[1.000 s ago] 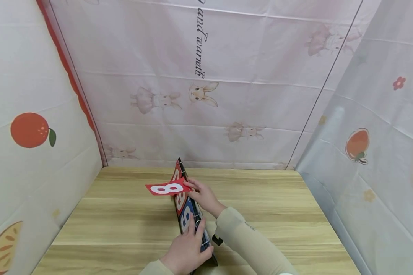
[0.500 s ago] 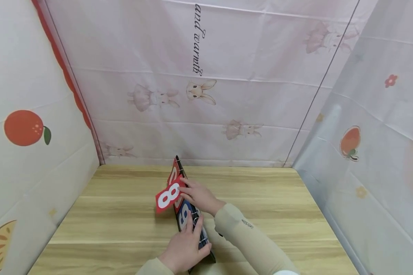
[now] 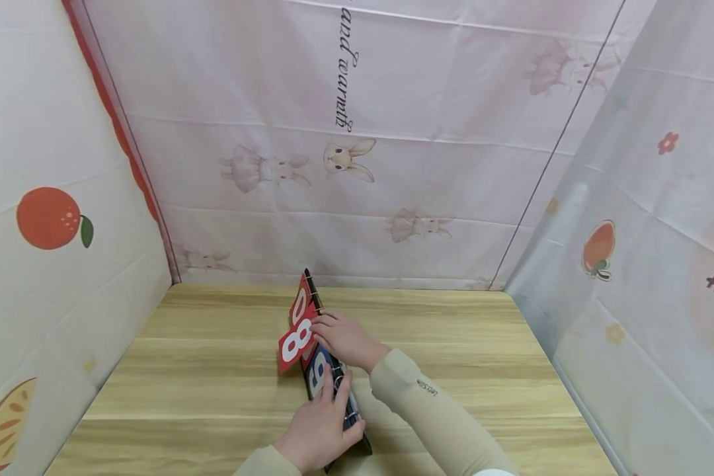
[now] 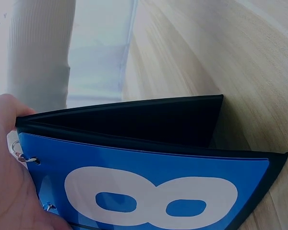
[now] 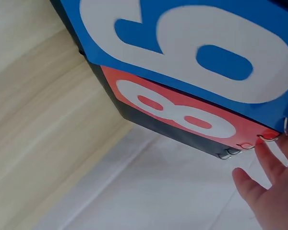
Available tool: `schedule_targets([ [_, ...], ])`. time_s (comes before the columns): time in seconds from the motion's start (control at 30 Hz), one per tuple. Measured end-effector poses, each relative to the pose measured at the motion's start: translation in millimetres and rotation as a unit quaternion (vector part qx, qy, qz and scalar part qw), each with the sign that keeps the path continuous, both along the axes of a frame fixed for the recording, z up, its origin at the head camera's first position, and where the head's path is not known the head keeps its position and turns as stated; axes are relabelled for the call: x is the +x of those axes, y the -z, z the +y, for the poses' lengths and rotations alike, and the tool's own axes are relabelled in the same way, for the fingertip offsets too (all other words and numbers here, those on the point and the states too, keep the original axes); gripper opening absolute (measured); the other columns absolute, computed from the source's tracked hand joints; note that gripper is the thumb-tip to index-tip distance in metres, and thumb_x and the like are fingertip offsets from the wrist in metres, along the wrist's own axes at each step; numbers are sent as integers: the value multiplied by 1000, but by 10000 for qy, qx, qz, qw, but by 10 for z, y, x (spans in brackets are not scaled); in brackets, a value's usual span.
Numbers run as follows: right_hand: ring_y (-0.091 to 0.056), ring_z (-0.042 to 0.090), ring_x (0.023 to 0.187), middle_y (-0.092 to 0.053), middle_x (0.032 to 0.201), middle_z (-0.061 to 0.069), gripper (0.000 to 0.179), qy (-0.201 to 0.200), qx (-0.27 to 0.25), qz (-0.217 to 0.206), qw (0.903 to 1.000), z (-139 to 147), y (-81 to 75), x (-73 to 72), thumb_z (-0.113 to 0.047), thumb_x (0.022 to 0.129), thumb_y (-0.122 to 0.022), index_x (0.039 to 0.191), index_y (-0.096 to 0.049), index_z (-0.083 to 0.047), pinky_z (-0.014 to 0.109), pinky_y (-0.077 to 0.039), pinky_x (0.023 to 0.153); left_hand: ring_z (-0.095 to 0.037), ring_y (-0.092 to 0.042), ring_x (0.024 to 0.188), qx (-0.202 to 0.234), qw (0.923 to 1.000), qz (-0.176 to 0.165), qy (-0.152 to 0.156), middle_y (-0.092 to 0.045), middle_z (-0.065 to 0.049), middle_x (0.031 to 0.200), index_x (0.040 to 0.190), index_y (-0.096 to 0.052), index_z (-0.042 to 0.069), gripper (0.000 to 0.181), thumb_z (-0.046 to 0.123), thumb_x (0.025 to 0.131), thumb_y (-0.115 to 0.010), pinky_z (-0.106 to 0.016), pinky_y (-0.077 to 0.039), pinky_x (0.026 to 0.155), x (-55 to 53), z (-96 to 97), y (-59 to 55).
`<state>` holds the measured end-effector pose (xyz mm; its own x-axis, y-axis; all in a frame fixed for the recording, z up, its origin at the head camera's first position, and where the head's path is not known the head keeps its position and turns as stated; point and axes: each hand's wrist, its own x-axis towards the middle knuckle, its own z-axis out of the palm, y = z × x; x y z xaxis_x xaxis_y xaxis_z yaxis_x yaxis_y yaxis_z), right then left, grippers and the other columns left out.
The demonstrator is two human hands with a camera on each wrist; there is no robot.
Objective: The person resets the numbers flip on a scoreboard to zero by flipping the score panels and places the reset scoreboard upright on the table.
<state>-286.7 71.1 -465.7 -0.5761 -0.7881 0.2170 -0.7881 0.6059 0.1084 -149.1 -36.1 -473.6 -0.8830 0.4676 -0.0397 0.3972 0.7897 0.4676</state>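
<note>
1. Head view: black flip scoreboard (image 3: 324,354) stands tent-like on the wooden surface (image 3: 214,370), its ringed ridge running from near the person toward the back cloth (image 3: 452,119).
2. Red card with white 8 (image 3: 296,342) tilts out from the scoreboard's left face, its upper end at the ridge.
3. Right hand (image 3: 351,338): fingers extended and loosely parted, tips touching the upper end of that red card beside the rings. Thumb position unclear.
4. Left hand (image 3: 320,426) holds the near end of the scoreboard across the ridge. Two fingers reach forward, slightly apart, over the left face; thumb lies on the other side. Firmness of hold cannot be told.
5. Red card with 0 (image 3: 300,304) shows at the far end; blue card with a looped digit (image 3: 318,374) shows just beyond the left hand's fingers.
6. Left wrist view: blue card with white 8 (image 4: 151,191) lies against one black panel, hung on metal rings (image 4: 31,160) next to the palm. The two panels spread apart in a V.
7. Right wrist view: large blue card (image 5: 182,48) beside a smaller-looking red card with 8 (image 5: 175,111). One fingertip sits clear of the rings; others reach them. Whether this red card is the tilted one cannot be told.
8. Beige sleeves cover both forearms.
</note>
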Motion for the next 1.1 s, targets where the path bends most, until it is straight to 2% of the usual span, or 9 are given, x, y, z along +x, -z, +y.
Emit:
schedule_targets([
  [0.2,-38,21,129,-53,131,0,30,206,462,-58,9987,-18,-98,48,-28,99,-46,122,-62,-17,37,-32,104,-43,-42,122,5,10000,-34,21,-18,-36,144,146,-27,5,82,61,88,-42,-50,-49,75,1,0,1],
  [0.33,-31,20,134,-45,139,-2,32,407,752,-226,9961,-39,-110,30,-34,100,-42,120,-63,-22,41,-31,104,-43,-42,122,-5,10000,-73,-3,-18,-36,144,146,-27,5,83,62,88,-42,-50,-50,73,1,-2,6],
  [0.47,-31,21,134,-36,146,3,36,370,607,-285,9971,-23,-94,1,-36,100,-39,123,-61,-19,42,-31,104,-43,-42,122,-22,10000,-33,-5,-18,-36,144,146,-26,5,83,62,88,-42,-49,-50,72,3,-1,9],
  [0.63,-39,22,129,-37,145,7,35,321,242,-42,9992,21,-47,-14,-37,100,-39,121,-59,-18,39,-33,102,-43,-41,123,2,9999,-113,12,-19,-35,144,146,-26,5,83,63,88,-42,-51,-49,74,8,1,1],
  [0.8,-35,22,131,-35,146,5,36,361,510,-69,9980,26,-77,-11,-42,99,-37,119,-61,-23,42,-33,102,-44,-40,123,69,9998,-166,16,-18,-36,144,146,-26,6,83,63,88,-42,-51,-49,73,16,-1,-4],
  [1.0,-29,24,135,-27,151,3,43,551,820,-417,9942,-12,-150,-28,-51,97,-34,122,-60,-27,45,-31,103,-44,-41,122,100,9999,-66,-2,-17,-36,144,147,-26,6,83,62,88,-42,-49,-50,71,14,-7,2],
  [1.1,-29,25,135,-26,151,4,44,555,794,-592,9935,-18,-153,-44,-52,96,-35,123,-60,-26,44,-30,104,-44,-42,122,88,9999,-59,10,-18,-36,144,147,-26,6,83,62,88,-42,-48,-51,68,17,-8,10],
])
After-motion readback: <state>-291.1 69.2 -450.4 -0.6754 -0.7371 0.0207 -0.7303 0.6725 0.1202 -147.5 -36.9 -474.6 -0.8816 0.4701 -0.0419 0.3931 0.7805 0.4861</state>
